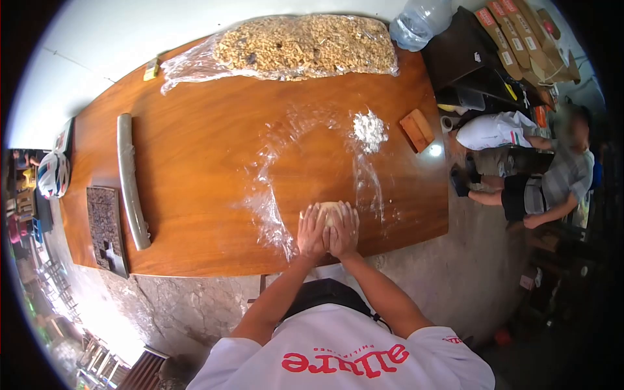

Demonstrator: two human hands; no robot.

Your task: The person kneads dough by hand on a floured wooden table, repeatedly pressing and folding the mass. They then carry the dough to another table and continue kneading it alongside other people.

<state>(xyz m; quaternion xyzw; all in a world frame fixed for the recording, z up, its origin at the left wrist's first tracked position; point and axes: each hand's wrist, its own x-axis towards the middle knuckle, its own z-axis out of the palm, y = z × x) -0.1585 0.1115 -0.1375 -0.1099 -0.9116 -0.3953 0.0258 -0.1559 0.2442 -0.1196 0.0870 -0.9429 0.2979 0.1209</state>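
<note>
Near the front edge of the wooden table [214,156], a pale lump of dough [330,209] sits under both of my hands. My left hand [312,231] covers its left side and my right hand [343,229] its right, fingers pressed round it and pointing forward. Much of the dough is hidden beneath the palms. Smears of white flour [263,195] curve around the work area, with a heaped pile of flour [370,131] beyond to the right. A reddish-brown wooden block [416,130] lies right of that pile.
Along the back lies a clear bag of brown, crumbly pieces [305,49], beside a large plastic bottle [421,26]. A long wrapped roll [132,182] and a dark rectangular tray [106,224] lie at left. A person [552,175] is past the right edge.
</note>
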